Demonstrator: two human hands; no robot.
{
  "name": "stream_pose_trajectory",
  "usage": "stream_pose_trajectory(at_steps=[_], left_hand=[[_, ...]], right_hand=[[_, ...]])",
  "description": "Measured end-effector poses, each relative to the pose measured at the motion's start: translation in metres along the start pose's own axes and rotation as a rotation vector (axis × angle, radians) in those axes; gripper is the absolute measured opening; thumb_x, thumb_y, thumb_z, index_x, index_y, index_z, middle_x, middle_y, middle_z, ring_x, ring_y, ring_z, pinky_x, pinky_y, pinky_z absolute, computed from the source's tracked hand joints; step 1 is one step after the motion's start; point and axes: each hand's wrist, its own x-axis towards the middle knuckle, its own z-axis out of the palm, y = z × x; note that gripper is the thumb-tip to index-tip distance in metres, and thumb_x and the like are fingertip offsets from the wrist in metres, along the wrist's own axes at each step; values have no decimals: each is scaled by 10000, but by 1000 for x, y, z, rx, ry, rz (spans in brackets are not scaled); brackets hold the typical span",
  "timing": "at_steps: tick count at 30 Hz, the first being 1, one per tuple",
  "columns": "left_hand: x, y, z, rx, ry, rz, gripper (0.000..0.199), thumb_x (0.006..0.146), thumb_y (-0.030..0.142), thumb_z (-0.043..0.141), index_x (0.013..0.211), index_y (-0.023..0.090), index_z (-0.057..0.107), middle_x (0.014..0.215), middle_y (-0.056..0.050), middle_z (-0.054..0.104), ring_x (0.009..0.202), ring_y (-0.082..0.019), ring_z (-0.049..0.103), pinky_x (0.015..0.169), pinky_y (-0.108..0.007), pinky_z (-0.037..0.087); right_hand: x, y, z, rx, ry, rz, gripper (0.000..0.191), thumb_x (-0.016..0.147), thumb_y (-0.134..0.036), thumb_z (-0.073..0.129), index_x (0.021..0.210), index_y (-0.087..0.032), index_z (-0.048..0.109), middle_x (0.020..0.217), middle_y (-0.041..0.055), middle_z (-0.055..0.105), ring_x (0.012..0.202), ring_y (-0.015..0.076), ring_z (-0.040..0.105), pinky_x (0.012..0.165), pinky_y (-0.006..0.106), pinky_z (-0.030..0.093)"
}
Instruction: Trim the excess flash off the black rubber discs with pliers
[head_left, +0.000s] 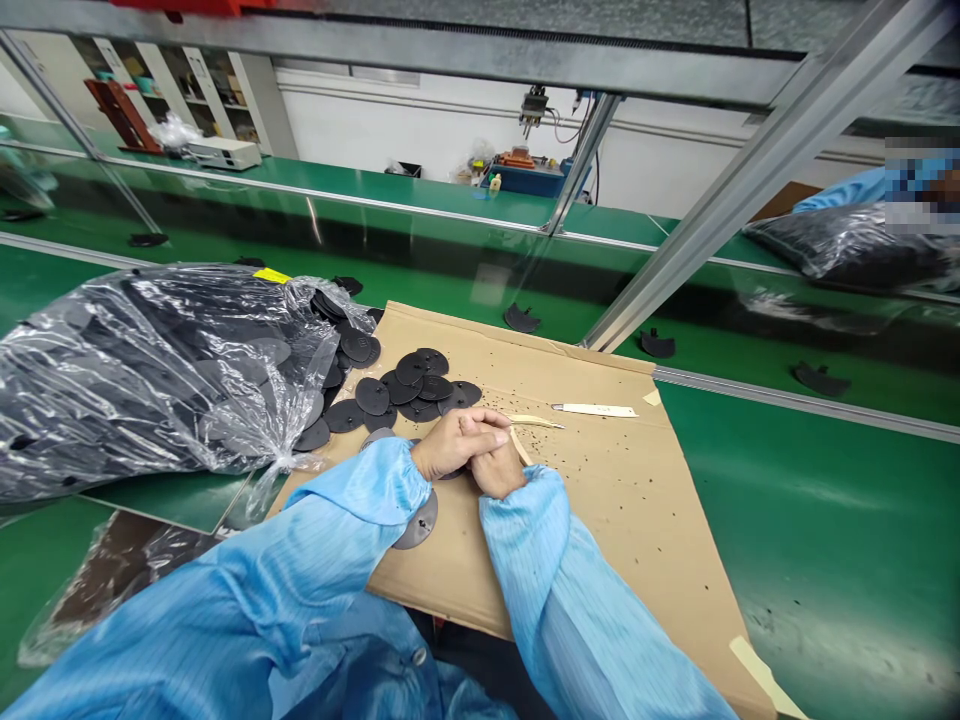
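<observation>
**Hands:** on my feed the left hand (450, 445) lies folded over the right hand (499, 472), both above a cardboard sheet (600, 560).
**Grip:** pressed together, fingers overlapping; the view is poor here, so I cannot tell whether they pinch anything.
**Discs:** a heap of black discs (401, 385) lies loose at the sheet's far corner; a black disc (418, 522) sits under the left wrist.
**Done:** those discs are out of the bag, with black crumbs (540, 432) scattered about.
**Left:** a clear plastic bag (150, 380) bulges with many more.
**Nearby:** a pale-handled knife (596, 410) lies on the sheet.
</observation>
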Motion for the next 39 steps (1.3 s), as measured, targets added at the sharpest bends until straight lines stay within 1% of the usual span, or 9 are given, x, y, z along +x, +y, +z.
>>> stream_pose_trajectory(at_steps=[11,16,18,22,24,27,30,35,39], left_hand=[[0,0,2,5,32,-2,328,754,341,664,987,110,662,941,-106,677,904,-207,624,863,-322,472],[5,-4,2,40,287,160,337,845,436,558,923,119,644,859,-86,667,840,-187,619,778,-290,488],[8,-7,2,48,422,231,352,871,453,519,925,123,628,873,-86,665,819,-172,617,764,-282,490],[10,-7,1,95,576,242,332,895,434,490,938,131,619,839,-77,657,733,-140,605,694,-260,486],[7,-5,1,191,595,309,284,898,393,500,905,139,628,827,-69,649,734,-133,595,686,-248,474],[1,0,2,307,601,411,225,900,327,501,866,146,630,805,-59,630,740,-128,585,691,-242,462],[0,3,2,352,613,420,205,901,293,493,838,149,624,774,-50,617,718,-123,571,676,-241,452],[1,5,3,372,637,375,203,901,289,488,821,155,618,756,-43,609,705,-123,559,668,-247,444],[2,3,3,356,636,336,222,904,308,479,813,162,619,756,-45,610,707,-129,566,669,-252,451]], right_hand=[[0,-4,-2,65,3,58,509,944,-519,323,798,-181,676,787,82,678,711,194,623,654,326,504],[28,-25,-34,36,-264,131,465,860,-557,475,657,-171,636,565,13,592,507,133,534,481,237,408],[56,-25,-49,-77,-229,87,461,829,-561,514,617,-165,620,565,11,590,543,132,535,522,232,413],[129,7,-69,-424,123,182,330,825,-462,531,706,-169,624,647,30,615,625,162,546,624,275,436],[163,34,-74,-626,137,262,195,781,-349,599,846,-173,656,837,67,655,800,208,586,757,317,450],[199,72,-79,-778,139,329,379,773,-328,635,1106,-148,613,1148,141,589,1050,269,548,909,367,417],[220,99,-79,-814,171,407,536,780,-335,649,1242,-100,514,1279,187,504,1140,296,506,966,384,388],[246,120,-77,-806,115,541,605,713,-320,727,1216,-62,510,1193,205,573,1114,316,539,919,394,433],[255,121,-84,-734,102,488,474,711,-254,715,1152,-121,607,1033,131,666,1035,280,600,901,375,453]])
